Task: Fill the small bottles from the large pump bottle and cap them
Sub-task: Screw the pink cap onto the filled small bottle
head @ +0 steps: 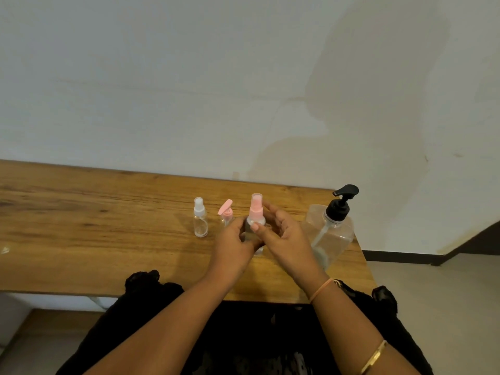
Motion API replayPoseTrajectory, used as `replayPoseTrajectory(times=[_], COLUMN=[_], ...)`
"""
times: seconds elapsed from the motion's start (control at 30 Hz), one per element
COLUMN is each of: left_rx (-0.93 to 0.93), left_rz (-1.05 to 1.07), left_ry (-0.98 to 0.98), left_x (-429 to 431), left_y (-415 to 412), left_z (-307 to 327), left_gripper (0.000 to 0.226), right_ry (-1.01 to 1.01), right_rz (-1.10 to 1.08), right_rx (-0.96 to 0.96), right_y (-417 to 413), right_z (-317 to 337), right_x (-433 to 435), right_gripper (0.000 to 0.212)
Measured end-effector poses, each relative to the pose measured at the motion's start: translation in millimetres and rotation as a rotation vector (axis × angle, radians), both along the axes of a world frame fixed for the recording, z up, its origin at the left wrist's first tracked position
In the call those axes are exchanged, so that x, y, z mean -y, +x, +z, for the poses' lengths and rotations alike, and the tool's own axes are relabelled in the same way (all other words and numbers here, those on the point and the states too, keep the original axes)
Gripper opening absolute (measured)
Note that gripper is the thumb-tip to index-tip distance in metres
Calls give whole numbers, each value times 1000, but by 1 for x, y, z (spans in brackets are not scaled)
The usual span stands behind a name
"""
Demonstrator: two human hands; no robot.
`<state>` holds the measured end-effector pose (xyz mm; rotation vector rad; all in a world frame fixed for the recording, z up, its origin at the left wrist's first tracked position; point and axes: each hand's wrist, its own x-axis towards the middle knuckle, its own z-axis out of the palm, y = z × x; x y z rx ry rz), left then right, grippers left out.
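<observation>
A small clear bottle with a pink spray top (256, 209) stands upright on the wooden table (94, 234), held between both hands. My left hand (234, 246) wraps its body from the left; my right hand (281, 234) grips it from the right, thumb across the neck. To the left stand a small bottle with an open pink flip cap (226, 212) and a clear bottle with a white spray top (200, 218). The large clear pump bottle with a black pump (330, 228) stands at the right, close to my right wrist.
The table runs along a white wall and ends just right of the pump bottle (362, 255). Its front edge lies near my forearms. A small clear object (5, 250) shows at the far left edge. Floor lies beyond the right end.
</observation>
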<state>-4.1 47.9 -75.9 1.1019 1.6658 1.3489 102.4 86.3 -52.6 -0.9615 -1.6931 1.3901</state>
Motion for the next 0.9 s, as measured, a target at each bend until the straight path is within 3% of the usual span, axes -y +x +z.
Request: replayPoseTrajectory(times=[0.17, 0.3, 0.47, 0.67, 0.9], left_rx=[-36, -2, -156, -322, -326], left_rz=[-6, -46, -95, -73, 29], left_ry=[-26, -75, -306, -420, -461], left_x=[2, 3, 9, 19, 21], left_y=[4, 3, -10, -30, -46], left_z=[-4, -5, -8, -10, -13], left_gripper=[32, 45, 75, 55, 41], right_ry=[158, 207, 215, 204, 170], right_rz=[-125, -181, -196, -220, -313], right_rx=[237, 318, 374, 533, 600], right_y=[-3, -4, -2, -11, -26], right_z=[-10, -14, -21, -37, -51], right_x=[1, 2, -1, -6, -32], right_gripper=[29, 27, 25, 28, 31])
